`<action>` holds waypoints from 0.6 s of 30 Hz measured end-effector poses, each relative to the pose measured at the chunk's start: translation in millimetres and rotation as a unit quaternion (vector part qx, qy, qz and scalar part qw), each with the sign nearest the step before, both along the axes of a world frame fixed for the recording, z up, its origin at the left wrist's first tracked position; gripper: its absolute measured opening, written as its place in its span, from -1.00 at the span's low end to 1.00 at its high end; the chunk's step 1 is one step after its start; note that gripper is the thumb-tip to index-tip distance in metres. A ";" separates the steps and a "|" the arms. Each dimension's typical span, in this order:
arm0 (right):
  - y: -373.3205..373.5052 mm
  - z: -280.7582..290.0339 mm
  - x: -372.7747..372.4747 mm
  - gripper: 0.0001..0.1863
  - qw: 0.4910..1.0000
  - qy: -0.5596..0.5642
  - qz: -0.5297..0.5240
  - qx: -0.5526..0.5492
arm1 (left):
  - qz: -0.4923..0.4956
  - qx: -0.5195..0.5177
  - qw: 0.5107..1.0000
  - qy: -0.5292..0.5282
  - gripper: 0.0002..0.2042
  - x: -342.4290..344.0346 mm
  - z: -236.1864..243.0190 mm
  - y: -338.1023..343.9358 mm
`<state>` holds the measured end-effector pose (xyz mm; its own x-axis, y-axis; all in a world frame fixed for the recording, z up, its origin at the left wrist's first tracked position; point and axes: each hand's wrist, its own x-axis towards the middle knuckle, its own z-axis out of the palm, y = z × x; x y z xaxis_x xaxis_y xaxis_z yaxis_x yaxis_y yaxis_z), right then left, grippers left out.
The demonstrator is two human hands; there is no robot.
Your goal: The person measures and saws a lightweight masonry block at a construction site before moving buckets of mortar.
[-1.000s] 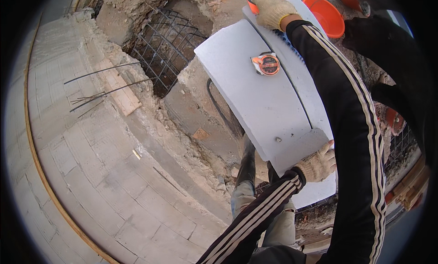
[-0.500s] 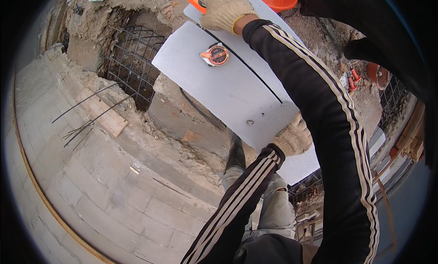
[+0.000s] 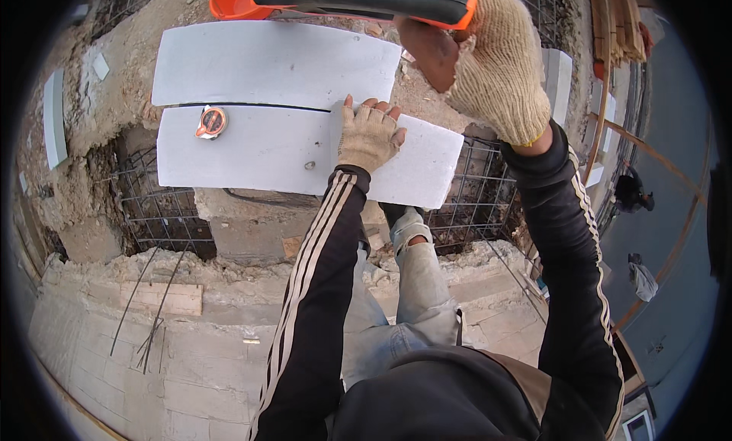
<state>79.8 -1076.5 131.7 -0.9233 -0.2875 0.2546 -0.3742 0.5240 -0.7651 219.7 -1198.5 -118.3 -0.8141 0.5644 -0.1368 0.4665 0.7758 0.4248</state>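
Note:
Two long white blocks lie side by side, a far block (image 3: 274, 56) and a near block (image 3: 252, 159), with a narrow dark gap between their left parts. My left hand (image 3: 366, 138), in a knitted glove with bare fingertips, rests flat on the near block, its fingers reaching the far block's edge. Gloved as well, my right hand (image 3: 499, 67) is raised at the top, closed around a black-and-orange tool (image 3: 366, 0). The upper edge cuts off part of this tool, so its kind is unclear. An orange-and-white tape measure (image 3: 211, 123) sits on the near block's left end.
An orange bucket (image 3: 236, 2) stands beyond the blocks. Open pits with rebar grids (image 3: 156, 201) lie left and right of my legs. Loose steel rods (image 3: 145, 304) stick out over the paved floor (image 3: 221, 387). At far right, a person (image 3: 633, 191) is in the distance.
My right hand has lifted the tool off the blocks and swung it right and closer. The view has turned, and my left hand stays pressed on the near block.

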 end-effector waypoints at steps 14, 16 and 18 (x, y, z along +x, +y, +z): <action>136.1 24.1 254.8 -0.68 0.838 -0.166 -0.508 -0.110 | -0.054 -0.094 0.993 0.047 -0.53 7.4 10.8 15.8; 126.9 21.7 265.8 -0.62 0.811 -0.156 -0.514 -0.232 | -0.070 -0.073 0.992 0.071 -0.54 2.7 6.5 20.0; 127.5 12.6 285.1 -0.58 0.774 -0.156 -0.508 -0.344 | -0.078 -0.080 0.992 0.067 -0.55 2.2 5.8 22.0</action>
